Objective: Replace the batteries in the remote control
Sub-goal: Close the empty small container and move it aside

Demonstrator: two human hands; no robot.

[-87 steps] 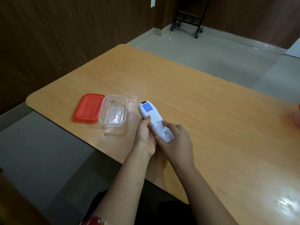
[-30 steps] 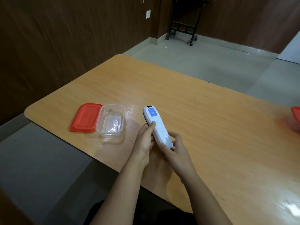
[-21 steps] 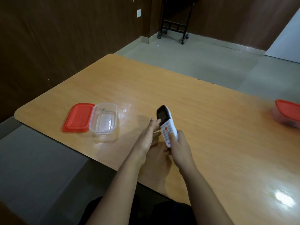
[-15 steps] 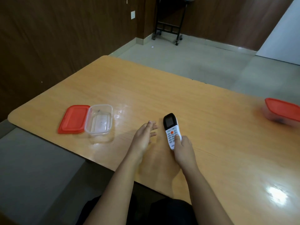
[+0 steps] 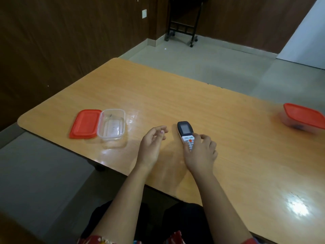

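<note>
On the table (image 5: 158, 95) the remote (image 5: 183, 128) now lies keypad-up, right hand (image 5: 200, 152) gripping it, left hand (image 5: 151, 147) withdrawn, slack.

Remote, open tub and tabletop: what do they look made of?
The remote: hard plastic, it seems, white body, glossy black top around a grey screen. The open tub: thin clear plastic by the look; the wood colour shows through it. The tabletop: wood-grain pattern under a glossy finish, given the glare; laminate or varnished wood, cannot tell.
</note>
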